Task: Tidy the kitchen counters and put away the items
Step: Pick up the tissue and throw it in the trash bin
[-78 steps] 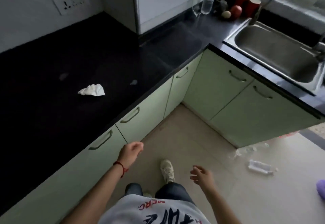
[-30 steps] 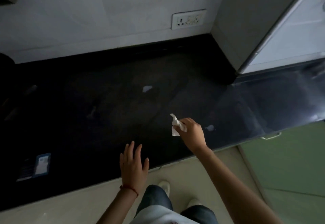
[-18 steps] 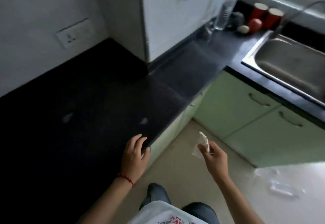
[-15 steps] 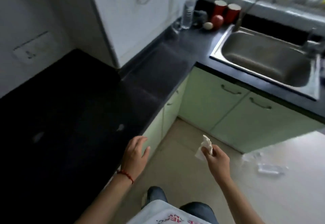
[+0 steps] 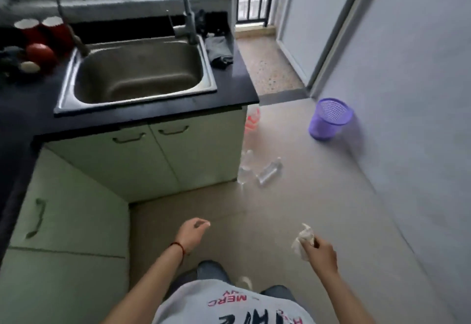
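My right hand (image 5: 319, 253) grips a crumpled white tissue (image 5: 303, 241) low over the beige floor, well away from the counter. My left hand (image 5: 191, 231) hangs in front of me with loosely curled fingers and holds nothing. A purple mesh waste bin (image 5: 330, 120) stands on the floor by the right wall, some way ahead of my right hand. The black counter (image 5: 158, 113) with the steel sink (image 5: 137, 74) lies to the upper left.
Two clear plastic bottles (image 5: 267, 172) lie on the floor beside the green sink cabinet (image 5: 158, 155). Red mugs (image 5: 43, 30), an apple and an egg sit left of the sink; a dark cloth (image 5: 219, 51) lies on its right. A doorway opens at the back.
My view has swung right from the counter to the sink, floor and purple bin. My left hand has come off the counter edge. My right hand still carries the tissue, now further right.
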The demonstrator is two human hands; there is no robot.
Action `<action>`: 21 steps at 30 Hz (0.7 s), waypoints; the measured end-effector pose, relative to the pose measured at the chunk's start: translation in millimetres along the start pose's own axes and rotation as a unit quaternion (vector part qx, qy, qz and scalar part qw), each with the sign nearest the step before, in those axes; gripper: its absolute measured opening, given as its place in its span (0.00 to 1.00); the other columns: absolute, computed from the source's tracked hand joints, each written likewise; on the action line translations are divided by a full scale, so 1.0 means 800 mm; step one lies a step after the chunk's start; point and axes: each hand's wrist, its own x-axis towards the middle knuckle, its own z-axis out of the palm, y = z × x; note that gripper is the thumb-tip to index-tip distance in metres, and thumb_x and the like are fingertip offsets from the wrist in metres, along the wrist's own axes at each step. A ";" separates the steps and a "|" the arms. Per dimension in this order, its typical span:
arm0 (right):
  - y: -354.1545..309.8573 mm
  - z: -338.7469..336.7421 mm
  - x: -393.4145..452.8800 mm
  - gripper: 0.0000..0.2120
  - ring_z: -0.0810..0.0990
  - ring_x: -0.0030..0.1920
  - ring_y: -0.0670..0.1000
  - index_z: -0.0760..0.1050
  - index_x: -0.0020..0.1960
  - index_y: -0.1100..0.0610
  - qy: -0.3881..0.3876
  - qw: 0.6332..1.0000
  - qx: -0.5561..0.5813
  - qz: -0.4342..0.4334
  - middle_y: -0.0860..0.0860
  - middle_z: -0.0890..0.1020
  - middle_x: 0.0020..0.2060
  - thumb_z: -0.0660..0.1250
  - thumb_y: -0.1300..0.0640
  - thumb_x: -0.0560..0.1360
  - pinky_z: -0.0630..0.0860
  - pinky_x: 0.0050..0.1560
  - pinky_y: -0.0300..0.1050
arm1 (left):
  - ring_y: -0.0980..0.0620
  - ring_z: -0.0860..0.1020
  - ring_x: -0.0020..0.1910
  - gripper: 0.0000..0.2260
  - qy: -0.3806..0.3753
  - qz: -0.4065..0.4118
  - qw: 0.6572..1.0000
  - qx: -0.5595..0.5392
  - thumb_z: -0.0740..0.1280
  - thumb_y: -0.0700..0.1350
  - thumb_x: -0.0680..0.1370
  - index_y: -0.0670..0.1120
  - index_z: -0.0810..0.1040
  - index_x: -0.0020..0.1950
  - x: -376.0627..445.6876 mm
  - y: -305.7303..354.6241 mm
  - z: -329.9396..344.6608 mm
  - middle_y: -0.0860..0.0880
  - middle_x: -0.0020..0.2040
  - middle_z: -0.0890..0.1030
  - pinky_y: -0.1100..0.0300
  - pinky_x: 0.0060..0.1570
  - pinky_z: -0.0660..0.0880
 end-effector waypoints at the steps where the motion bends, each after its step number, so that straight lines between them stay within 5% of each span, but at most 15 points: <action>1: 0.014 -0.019 0.010 0.16 0.71 0.35 0.56 0.68 0.28 0.55 0.018 0.999 0.009 0.027 0.51 0.70 0.24 0.68 0.57 0.73 0.63 0.30 0.41 | 0.46 0.77 0.48 0.08 -0.008 -0.002 1.000 -0.015 0.63 0.42 0.77 0.40 0.79 0.50 0.012 0.018 0.016 0.44 0.45 0.79 0.59 0.47 0.70; 5: 0.044 -0.071 0.046 0.15 0.73 0.36 0.57 0.69 0.29 0.56 0.073 0.989 0.062 0.114 0.60 0.75 0.30 0.68 0.56 0.73 0.63 0.34 0.48 | 0.48 0.75 0.41 0.06 -0.042 0.009 0.999 -0.018 0.63 0.40 0.77 0.42 0.79 0.44 0.056 0.082 0.064 0.46 0.38 0.78 0.58 0.44 0.70; 10: 0.032 -0.104 0.120 0.18 0.72 0.35 0.57 0.67 0.26 0.56 0.114 0.974 0.110 0.159 0.57 0.73 0.27 0.69 0.55 0.72 0.64 0.33 0.47 | 0.49 0.74 0.32 0.07 -0.051 -0.019 0.998 -0.008 0.63 0.39 0.76 0.38 0.79 0.45 0.132 0.143 0.095 0.46 0.33 0.78 0.59 0.34 0.69; 21: -0.061 -0.196 0.335 0.16 0.74 0.34 0.57 0.74 0.36 0.67 0.152 0.956 0.173 0.183 0.59 0.77 0.32 0.69 0.54 0.71 0.70 0.37 0.45 | 0.48 0.73 0.31 0.10 -0.111 -0.029 0.992 0.056 0.61 0.39 0.77 0.41 0.75 0.35 0.305 0.369 0.164 0.45 0.31 0.76 0.59 0.34 0.69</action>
